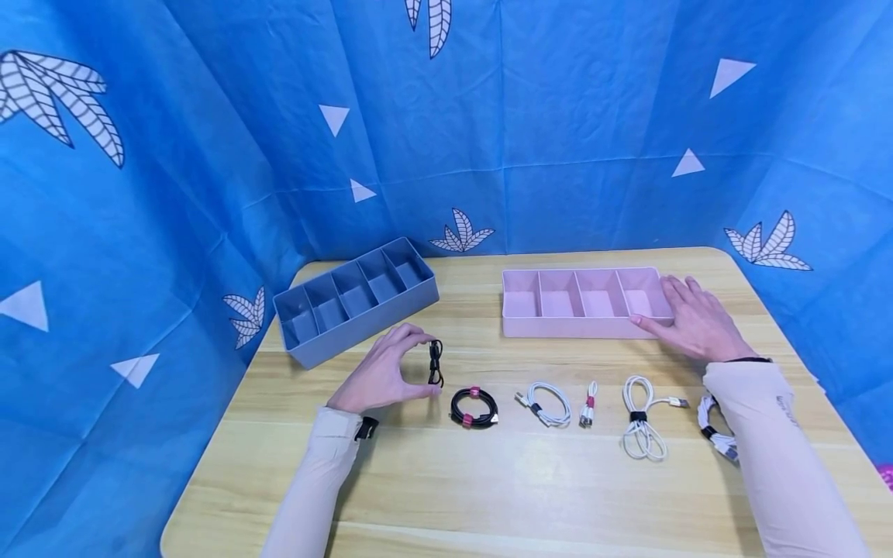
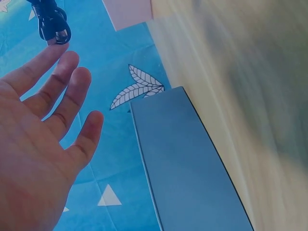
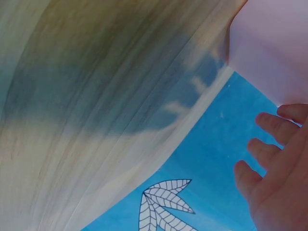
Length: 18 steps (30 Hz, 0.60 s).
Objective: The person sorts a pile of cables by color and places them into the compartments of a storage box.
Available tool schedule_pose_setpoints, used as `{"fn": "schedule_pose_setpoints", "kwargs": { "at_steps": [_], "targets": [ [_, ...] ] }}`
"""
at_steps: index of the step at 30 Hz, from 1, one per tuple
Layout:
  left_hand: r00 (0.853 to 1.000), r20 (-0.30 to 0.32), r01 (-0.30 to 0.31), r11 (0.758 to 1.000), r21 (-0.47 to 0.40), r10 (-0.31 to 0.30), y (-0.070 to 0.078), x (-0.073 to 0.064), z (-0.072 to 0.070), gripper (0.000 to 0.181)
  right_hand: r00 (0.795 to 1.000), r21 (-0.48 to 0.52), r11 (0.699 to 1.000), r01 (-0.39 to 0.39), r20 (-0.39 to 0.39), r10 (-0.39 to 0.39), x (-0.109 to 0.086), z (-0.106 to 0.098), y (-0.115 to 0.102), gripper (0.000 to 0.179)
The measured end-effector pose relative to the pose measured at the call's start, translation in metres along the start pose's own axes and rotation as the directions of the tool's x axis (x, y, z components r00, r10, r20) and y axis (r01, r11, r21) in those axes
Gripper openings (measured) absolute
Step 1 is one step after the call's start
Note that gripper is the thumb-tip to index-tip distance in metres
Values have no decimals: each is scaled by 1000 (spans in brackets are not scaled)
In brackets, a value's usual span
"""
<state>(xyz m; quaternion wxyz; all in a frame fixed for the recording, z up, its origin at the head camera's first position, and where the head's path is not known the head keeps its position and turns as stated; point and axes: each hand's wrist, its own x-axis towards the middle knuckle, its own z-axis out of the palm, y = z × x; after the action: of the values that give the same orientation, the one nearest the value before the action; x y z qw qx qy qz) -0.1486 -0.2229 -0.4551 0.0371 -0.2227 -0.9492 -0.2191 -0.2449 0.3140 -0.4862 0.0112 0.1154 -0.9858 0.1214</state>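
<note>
In the head view my left hand [image 1: 384,370] pinches a small bundled black cable [image 1: 436,363] upright between thumb and forefinger. Its other fingers stay extended, and the left wrist view shows the cable's plug end at the fingertip. The grey-blue divided box [image 1: 363,310] stands slantwise just behind this hand. My right hand [image 1: 701,322] holds the right end of the pink divided box [image 1: 579,328], thumb over the front rim and fingers along the end wall. From the right wrist view, the thumb is hidden. Both boxes show bare compartments.
Across the wooden table [image 1: 530,496] lie a coiled black cable [image 1: 455,404] with red ties, a coiled white cable [image 1: 567,403], a short white cable [image 1: 590,403] with a red tie, a looped white cable [image 1: 650,442], and another white cable [image 1: 718,440] beside the right sleeve. Blue cloth [image 1: 558,116] hangs behind.
</note>
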Motion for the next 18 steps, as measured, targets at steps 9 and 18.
{"fn": "schedule_pose_setpoints", "kwargs": {
  "at_steps": [9,18],
  "targets": [
    [1000,0,-17,1000,0,17,2,10,-3,83,1000,9,1000,-7,-2,7,1,0,0,105],
    [1000,2,-29,1000,-6,29,4,18,-5,85,1000,17,1000,-16,5,16,0,0,1,106]
  ]
}}
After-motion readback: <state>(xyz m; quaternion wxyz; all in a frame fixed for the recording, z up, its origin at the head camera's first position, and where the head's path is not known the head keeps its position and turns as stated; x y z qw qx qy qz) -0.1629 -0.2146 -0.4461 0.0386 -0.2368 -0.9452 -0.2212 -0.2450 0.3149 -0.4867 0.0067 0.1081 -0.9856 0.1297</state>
